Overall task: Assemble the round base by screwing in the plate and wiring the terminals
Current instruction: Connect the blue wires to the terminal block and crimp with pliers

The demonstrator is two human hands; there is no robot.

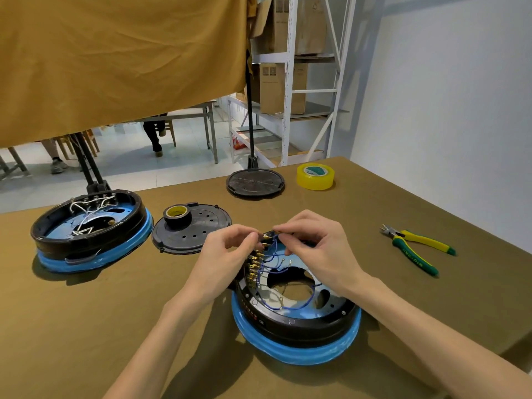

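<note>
A round base (296, 329) with a black ring and blue rim lies open side up in front of me, tilted up at its far edge. Blue wires (276, 264) loop inside it to a row of brass terminals (254, 266) along its left wall. My left hand (227, 251) pinches the top end of the terminal block. My right hand (313, 243) pinches a blue wire end at the topmost terminal. A black perforated plate (198, 234) lies on the table to the left of my hands.
A second round base (89, 226) with white wires sits at the far left. A black tape roll (177, 216) stands on the plate. Another black plate (254, 182) and a yellow tape roll (315, 175) lie farther back. Green-yellow cutters (417, 247) lie at right.
</note>
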